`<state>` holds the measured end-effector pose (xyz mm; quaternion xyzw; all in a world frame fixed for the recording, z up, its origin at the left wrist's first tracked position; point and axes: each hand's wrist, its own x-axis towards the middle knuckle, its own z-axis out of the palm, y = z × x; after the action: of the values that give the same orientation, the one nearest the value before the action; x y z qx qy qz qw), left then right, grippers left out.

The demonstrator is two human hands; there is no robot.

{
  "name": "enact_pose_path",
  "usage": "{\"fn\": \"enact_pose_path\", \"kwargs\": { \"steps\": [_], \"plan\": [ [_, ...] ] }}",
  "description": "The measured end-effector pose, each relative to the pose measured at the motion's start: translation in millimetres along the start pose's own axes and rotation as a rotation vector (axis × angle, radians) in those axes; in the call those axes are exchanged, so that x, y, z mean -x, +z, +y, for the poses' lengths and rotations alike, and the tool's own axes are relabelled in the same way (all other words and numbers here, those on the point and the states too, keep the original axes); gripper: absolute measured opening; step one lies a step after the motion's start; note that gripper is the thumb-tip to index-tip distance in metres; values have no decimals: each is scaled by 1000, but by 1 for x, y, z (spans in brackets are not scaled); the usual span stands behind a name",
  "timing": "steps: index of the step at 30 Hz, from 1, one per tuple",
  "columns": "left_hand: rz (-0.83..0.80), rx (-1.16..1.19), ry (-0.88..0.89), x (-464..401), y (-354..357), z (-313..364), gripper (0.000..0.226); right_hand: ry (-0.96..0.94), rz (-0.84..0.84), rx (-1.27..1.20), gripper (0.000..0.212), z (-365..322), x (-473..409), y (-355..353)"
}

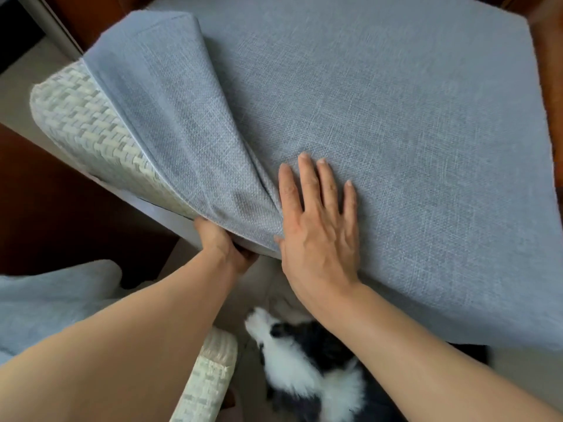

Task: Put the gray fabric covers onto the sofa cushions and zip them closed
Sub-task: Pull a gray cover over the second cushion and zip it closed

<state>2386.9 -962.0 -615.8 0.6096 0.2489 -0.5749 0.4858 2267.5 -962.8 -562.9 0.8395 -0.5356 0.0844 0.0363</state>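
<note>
the gray fabric cover (380, 123) lay stretched over most of a large sofa cushion (91, 126), which filled the upper and right part of the head view. at the left end the cover was peeled back in a thick fold (195, 141), leaving the cushion's pale woven surface bare there, bent upward and curling over toward the person.

the right hand (320, 233) rested palm down on the covered top, just beside the base of the fold near the cushion's front edge. its fingers (307, 181) were straight and slightly spread, pressing flat on the fabric and gripping nothing.

the left hand (224, 243) was at the cushion's front edge, directly below the fold and just left of the right hand. its fingers were curled under the loose edge of the cover, gripping the fabric there; the fingertips were hidden beneath the cloth, so how far they reached could not be told.

another piece of gray fabric (51, 306) lay at the lower left, partly behind the left forearm. a second pale woven piece (210, 376) showed near the bottom, between the two forearms. a black and white furry animal (304, 370) lay on the floor below the cushion's front edge, under the right forearm. dark reddish wood (548, 56) of the sofa frame showed at the right edge and in the upper left corner.
</note>
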Motion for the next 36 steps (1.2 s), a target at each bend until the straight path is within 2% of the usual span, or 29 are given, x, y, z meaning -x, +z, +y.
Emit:
{"fn": "enact_pose_path", "kwargs": {
  "steps": [5,14,19,22,24,28,31,33,36],
  "plan": [
    [119,17,16,73,34,23,70,28,75,-38,66,9,-34,-68],
    [202,10,54,166,92,71,72,61,190,-62,71,31,-99,-163],
    [105,4,79,217,139,107,74,118,324,-1,88,57,-153,-219],
    [30,-9,109,244,169,128,74,96,410,62,84,74,-180,-240],
    [-1,-10,145,257,186,139,76,28,367,81,85,84,-186,-247],
    [-29,-2,216,277,221,155,78,-37,150,148,127,105,-205,-262],
    [-34,28,272,286,249,166,76,-71,50,237,145,119,-235,-279],
    [-33,18,284,291,269,174,80,-90,1,279,146,128,-251,-284],
    [-106,0,291,300,301,191,80,-83,38,272,126,148,-280,-292]
  ]
}}
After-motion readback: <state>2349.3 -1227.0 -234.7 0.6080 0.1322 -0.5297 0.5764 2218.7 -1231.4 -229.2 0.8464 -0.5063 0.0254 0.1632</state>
